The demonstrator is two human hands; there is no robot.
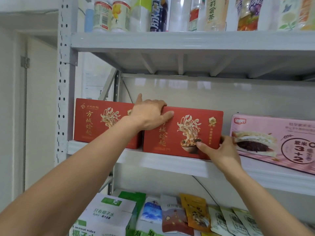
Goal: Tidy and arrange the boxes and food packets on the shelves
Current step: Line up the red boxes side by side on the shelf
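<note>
Standing on the middle shelf, the first red noodle box sits just left of the left hand, its right end hidden behind the wrist; that hand's fingers curl over the top left corner of the second red noodle box, thumb flat on its front; this box stands upright between both sets of fingers, just beside the first; the right hand grips its lower right corner, thumb on the front, fingers wrapped round the end; just right of them lies a pink cake box; bottles stand above the fingers, food packets below.
</note>
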